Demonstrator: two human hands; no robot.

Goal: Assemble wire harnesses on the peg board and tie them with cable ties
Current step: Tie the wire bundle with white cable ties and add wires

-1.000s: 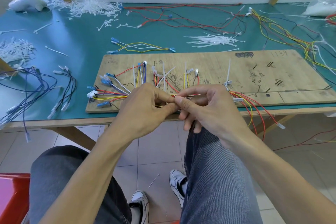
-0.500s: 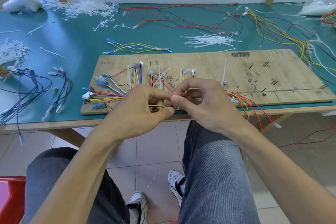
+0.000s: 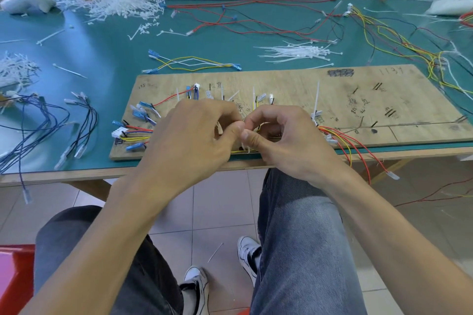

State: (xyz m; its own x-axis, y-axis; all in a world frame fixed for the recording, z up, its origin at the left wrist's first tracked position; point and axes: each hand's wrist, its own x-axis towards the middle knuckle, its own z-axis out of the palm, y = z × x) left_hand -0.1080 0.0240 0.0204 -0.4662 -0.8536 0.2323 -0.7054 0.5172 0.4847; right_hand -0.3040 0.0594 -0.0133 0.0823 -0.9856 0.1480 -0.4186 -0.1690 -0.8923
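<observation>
Plywood makes up the peg board (image 3: pixel 332 100), which lies flat on the teal desk (image 3: pixel 102 59) across the middle of the frame, its near edge close to the desk's front edge. The wire harness (image 3: pixel 135 133) runs along the board's lower part: red, yellow and blue wires fan out to blue and white connectors at the board's left end, while red and yellow strands spill off its lower right over the desk edge.

Both hands meet over the centre of the harness. The left hand (image 3: pixel 194 135) and the right hand (image 3: pixel 284 138) have their fingers curled, thumb tips touching each other. Each grip is pressed together on a thin white piece, apparently a cable tie (image 3: pixel 245 148), whose short end shows just below the thumbs against a yellow wire; how it wraps the bundle is hidden by the fingers. Another white tie (image 3: pixel 317 94) stands upright on the board just right of the right hand.

Above the board, right of centre, lies a loose bundle of spare ties (image 3: pixel 294 52). Between it and the left edge rest yellow and white leads (image 3: pixel 192 62) with blue ends. Red and black wires (image 3: pixel 256 23) sprawl across the upper centre, white offcuts (image 3: pixel 115 7) heap in the upper left, and blue and black leads (image 3: pixel 38 123) trail off the desk at the left. A red stool (image 3: pixel 12 276) shows in the lower left corner.
</observation>
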